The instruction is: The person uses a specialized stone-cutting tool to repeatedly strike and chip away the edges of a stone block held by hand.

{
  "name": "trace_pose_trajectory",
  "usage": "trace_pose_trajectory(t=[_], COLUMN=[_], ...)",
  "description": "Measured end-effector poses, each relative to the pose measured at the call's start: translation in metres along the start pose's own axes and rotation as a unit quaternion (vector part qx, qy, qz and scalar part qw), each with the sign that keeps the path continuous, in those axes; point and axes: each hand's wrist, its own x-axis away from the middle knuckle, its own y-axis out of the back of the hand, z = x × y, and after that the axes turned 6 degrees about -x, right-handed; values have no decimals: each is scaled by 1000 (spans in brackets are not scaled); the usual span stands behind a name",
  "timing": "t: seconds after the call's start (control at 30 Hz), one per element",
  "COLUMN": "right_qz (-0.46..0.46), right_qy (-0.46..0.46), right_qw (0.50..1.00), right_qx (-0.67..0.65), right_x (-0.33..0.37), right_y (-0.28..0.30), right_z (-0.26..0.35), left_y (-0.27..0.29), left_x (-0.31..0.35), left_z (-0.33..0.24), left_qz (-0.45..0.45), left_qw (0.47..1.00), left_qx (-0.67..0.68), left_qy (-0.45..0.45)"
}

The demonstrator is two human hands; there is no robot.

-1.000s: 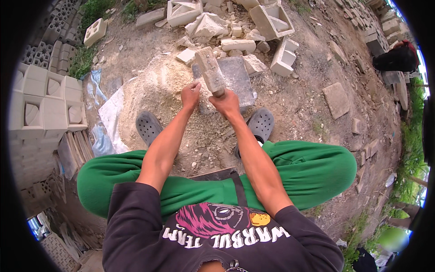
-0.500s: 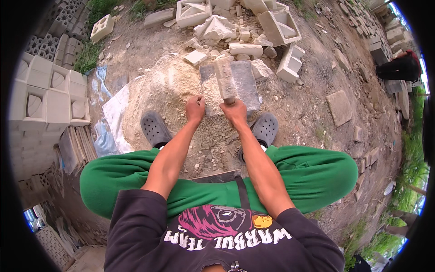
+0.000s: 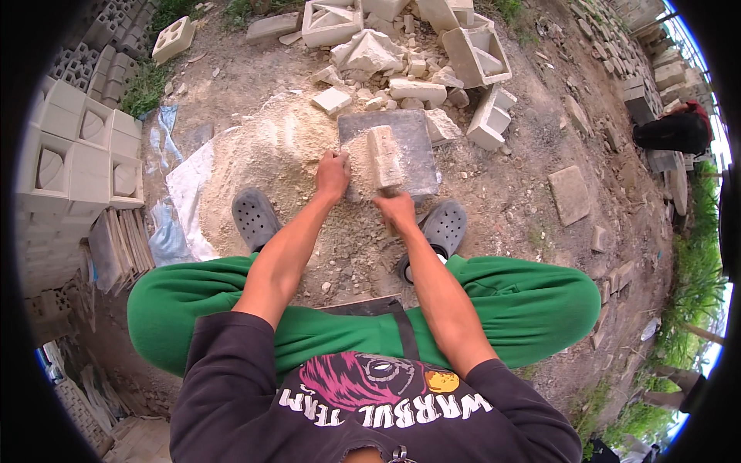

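Note:
A pale stone block (image 3: 384, 157) lies lengthwise on a dark square slab (image 3: 417, 127) on the ground in front of me. My right hand (image 3: 397, 210) grips the block's near end. My left hand (image 3: 333, 174) rests curled at the slab's left edge, on pale crushed powder (image 3: 270, 154); nothing shows inside it. I sit with green trousers, and my grey clogs (image 3: 255, 217) (image 3: 444, 225) stand either side of my arms.
Broken pale blocks and hollow moulded blocks (image 3: 386, 54) are heaped beyond the slab. Stacked moulded blocks (image 3: 77, 154) rise at the left beside a plastic sheet (image 3: 181, 193). A flat stone tile (image 3: 570, 193) lies to the right, and a dark bundle (image 3: 668, 131) sits far right.
The pale block, raised above the slab a second ago, has come down onto it. My left hand has dropped to the slab's left edge.

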Motion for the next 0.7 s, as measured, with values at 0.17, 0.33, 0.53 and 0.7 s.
trace_pose_trajectory(t=[0.17, 0.33, 0.53, 0.7], right_qz=[-21, -18, -14, -15], right_qy=[59, 84, 55, 46], right_qw=[996, 996, 997, 997], right_qx=[62, 31, -50, -58], right_x=[-16, -3, 15, 10], right_y=[-1, 12, 23, 27], right_z=[-1, 20, 49, 48], left_y=[-11, -10, -16, -15], left_x=[4, 39, 57, 22], left_z=[4, 7, 15, 3], left_qz=[-8, -70, 2, -20], left_qw=[996, 990, 986, 993], left_qx=[57, 42, 10, 14], left_qy=[-68, -118, -165, -118])
